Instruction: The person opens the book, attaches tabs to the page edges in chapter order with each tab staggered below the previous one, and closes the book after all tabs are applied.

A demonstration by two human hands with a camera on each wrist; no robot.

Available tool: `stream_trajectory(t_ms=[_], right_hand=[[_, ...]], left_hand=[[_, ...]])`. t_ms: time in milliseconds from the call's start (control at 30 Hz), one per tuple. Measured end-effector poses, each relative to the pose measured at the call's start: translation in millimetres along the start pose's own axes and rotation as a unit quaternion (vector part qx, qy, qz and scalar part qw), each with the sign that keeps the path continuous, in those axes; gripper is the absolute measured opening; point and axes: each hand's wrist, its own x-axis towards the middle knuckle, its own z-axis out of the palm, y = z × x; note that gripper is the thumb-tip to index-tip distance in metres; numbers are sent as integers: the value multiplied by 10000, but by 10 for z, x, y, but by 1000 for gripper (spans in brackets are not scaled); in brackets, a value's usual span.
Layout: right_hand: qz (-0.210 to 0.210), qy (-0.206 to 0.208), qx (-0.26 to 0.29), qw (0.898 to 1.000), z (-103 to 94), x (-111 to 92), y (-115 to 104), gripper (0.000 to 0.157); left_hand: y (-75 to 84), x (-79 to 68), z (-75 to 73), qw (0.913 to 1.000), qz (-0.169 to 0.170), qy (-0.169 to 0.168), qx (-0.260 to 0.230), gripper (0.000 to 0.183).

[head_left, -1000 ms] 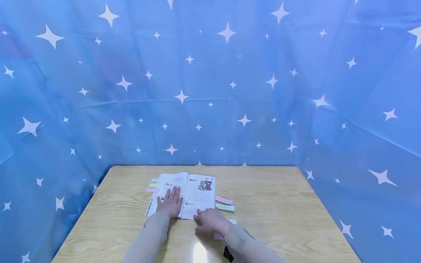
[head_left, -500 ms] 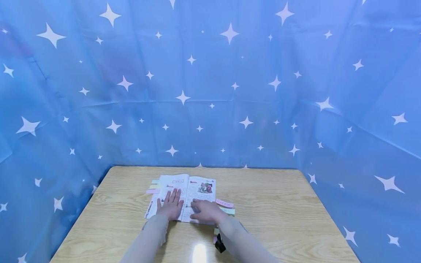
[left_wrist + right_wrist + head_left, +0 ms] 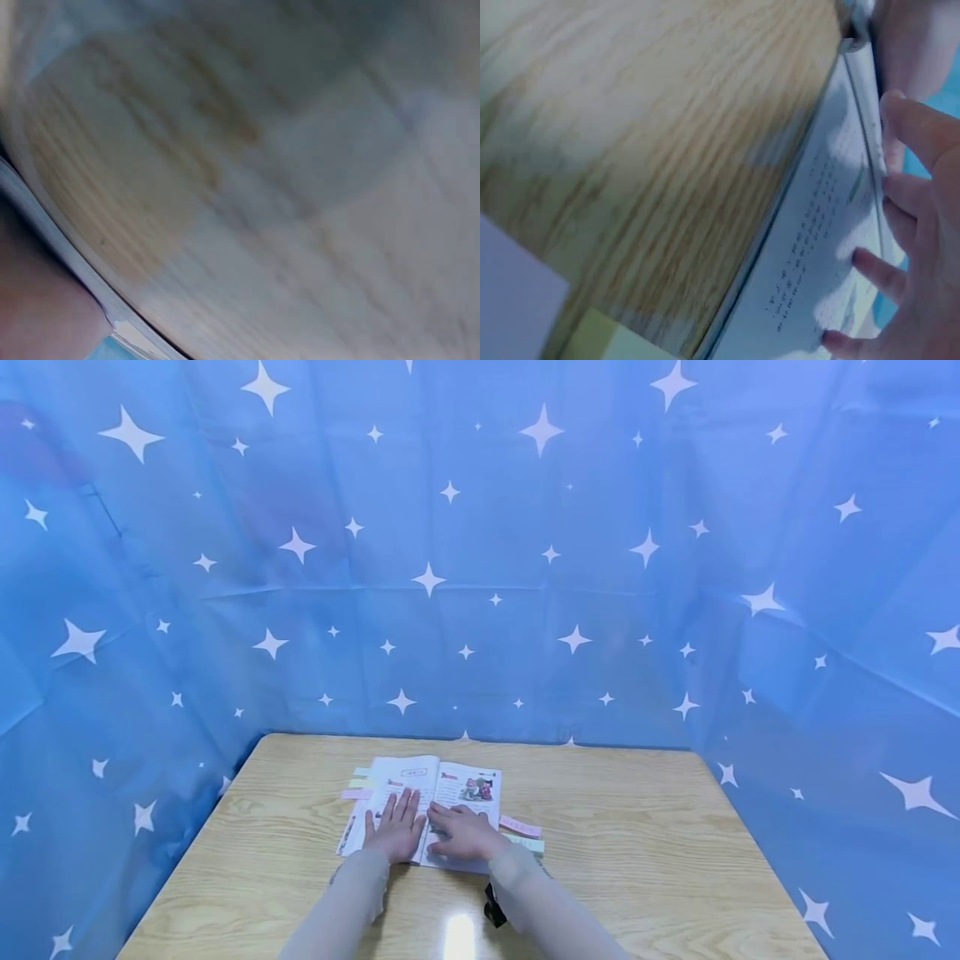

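An open book (image 3: 468,810) with printed text and a small coloured picture lies on the wooden table. Over its left page my left hand (image 3: 397,831) rests flat, fingers spread and pointing away. My right hand (image 3: 465,833) lies on the lower part of the right page, its fingertips near the centre fold. In the right wrist view, the fingers of the right hand (image 3: 919,217) are spread across the printed page (image 3: 802,247). A blurred bit of the left hand (image 3: 45,300) fills the lower left corner of the left wrist view.
Coloured sticky tabs stick out from the book's left side, with a pink tab (image 3: 521,827) and a green tab (image 3: 528,843) at its right. A black object (image 3: 493,907) shows by the right wrist. A blue starry curtain (image 3: 495,552) hangs behind the wooden table (image 3: 622,843).
My right hand has moved from the book's lower right corner up and leftward onto the right page, its fingers reaching toward the fold. The left hand stays on the left page.
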Motion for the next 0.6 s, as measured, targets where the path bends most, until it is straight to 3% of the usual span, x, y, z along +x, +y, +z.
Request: stream_trajectory(t_ms=[367,600], right_hand=[[237,10,-340,9991,5,80,-97,62],[335,-135,-526,9980,-74,101,-116,61]], left_hand=[[28,-57,-69,9999,7,11,162,59],[68,-95,-130,9945,488,265,892,61]])
